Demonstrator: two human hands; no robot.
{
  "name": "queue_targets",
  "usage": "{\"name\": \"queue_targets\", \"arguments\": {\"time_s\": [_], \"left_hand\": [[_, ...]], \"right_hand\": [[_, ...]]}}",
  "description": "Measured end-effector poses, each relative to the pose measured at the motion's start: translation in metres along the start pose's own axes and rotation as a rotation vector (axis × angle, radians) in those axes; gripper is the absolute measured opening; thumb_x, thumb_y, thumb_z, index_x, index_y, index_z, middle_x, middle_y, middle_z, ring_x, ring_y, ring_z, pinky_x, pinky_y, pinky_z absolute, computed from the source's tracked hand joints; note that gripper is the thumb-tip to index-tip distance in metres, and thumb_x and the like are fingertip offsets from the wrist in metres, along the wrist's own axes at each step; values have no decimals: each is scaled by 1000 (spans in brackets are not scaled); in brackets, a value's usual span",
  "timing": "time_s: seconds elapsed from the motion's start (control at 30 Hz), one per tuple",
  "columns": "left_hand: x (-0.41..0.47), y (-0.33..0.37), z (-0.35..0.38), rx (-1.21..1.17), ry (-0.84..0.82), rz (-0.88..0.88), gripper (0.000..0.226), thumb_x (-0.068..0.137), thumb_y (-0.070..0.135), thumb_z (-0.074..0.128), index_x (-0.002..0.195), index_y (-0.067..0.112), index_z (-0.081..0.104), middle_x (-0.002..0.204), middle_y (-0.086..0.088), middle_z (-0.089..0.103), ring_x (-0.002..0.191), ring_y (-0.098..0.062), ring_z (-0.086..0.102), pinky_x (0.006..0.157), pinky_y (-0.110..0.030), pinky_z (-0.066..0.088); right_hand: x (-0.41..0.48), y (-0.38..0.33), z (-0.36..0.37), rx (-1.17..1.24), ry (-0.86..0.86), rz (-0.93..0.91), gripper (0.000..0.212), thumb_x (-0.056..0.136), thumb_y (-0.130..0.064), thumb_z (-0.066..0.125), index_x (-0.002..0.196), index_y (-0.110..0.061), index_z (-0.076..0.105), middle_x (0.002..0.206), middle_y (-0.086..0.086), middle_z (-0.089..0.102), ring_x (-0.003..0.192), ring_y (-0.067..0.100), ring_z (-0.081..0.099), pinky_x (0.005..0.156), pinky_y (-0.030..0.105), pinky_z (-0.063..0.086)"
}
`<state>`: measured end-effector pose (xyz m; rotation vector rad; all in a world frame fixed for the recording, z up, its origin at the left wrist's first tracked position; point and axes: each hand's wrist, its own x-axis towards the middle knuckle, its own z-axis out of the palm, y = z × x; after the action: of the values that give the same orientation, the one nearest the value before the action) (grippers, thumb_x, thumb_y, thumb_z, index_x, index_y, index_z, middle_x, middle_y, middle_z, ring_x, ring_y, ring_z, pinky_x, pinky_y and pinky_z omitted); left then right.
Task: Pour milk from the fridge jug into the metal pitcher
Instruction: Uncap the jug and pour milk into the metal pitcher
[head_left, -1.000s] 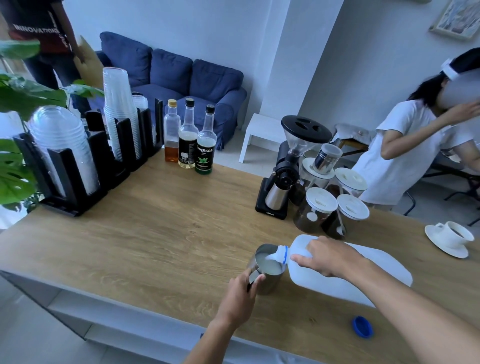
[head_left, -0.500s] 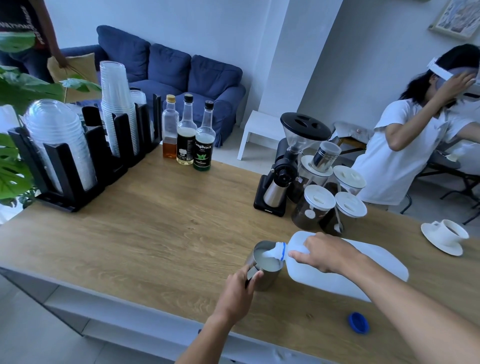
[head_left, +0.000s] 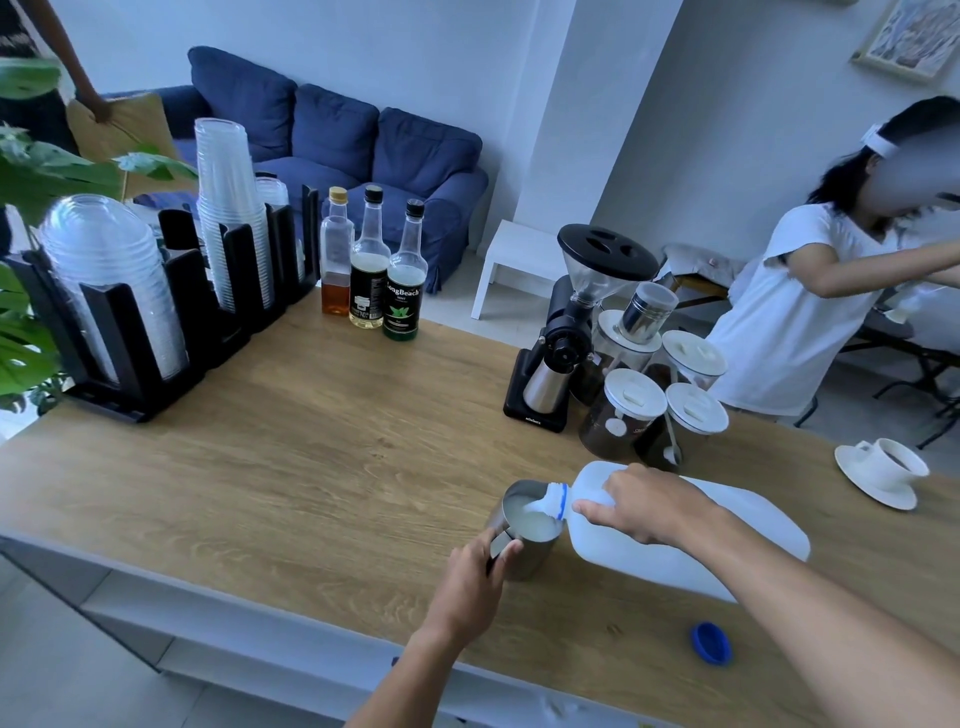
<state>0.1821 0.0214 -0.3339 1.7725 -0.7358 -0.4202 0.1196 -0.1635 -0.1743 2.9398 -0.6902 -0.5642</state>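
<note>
While the jug (head_left: 691, 525) stays tipped almost flat with its mouth over the pitcher (head_left: 524, 525), milk runs in and the white level now sits closer to the rim than it did a second ago. My right hand (head_left: 654, 506) wraps the jug's handle near the neck, fingers curled tight around it. My left hand (head_left: 470, 587) steadies the pitcher from the near side, thumb and fingers pinching its handle. Both vessels keep their place on the wooden counter (head_left: 311, 467), the pitcher just left of the jug. I judge the pour is well along, so the jug should soon be tilted back upright. A blue cap (head_left: 710, 642) lies on the counter, nearer me than the jug, ready for closing it.
</note>
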Motion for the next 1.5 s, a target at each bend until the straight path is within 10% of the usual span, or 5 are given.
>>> {"name": "queue_targets", "arguments": {"time_s": [0.2,0.43,0.93,1.17,1.5], "left_hand": [[3,-10,4,-3,-19,-31,42,96,58,40,128,38,56,66,5,63,55,-13,49,65,-43,49],[0,0,1,33,31,2,35,101,35,49,134,28,56,56,18,60,43,-4,41,50,-14,30],[3,-10,7,42,42,0,33,101,40,47,133,34,55,43,13,42,43,-11,32,49,-25,30],[11,-11,9,56,45,-8,36,101,40,46,138,38,49,40,8,33,44,-12,26,46,-24,26],[17,-3,9,31,-35,-64,20,101,35,48,89,24,60,44,13,31,47,-7,25,51,-28,25]], "right_hand": [[0,-1,-1,-2,1,-6,59,89,-65,40,57,-15,36,59,0,40,50,15,36,48,31,24],[-1,0,0,10,-4,21,59,88,-66,39,59,-14,39,64,0,44,51,15,38,49,32,26],[-4,9,5,111,1,71,58,87,-71,34,59,-20,35,74,-5,45,55,13,39,49,29,27],[0,27,12,384,127,22,64,84,-66,45,51,-15,26,52,-3,34,49,13,33,51,30,24],[-14,47,12,954,311,57,61,91,-55,49,46,-21,24,43,-6,27,39,14,28,52,30,28]]}}
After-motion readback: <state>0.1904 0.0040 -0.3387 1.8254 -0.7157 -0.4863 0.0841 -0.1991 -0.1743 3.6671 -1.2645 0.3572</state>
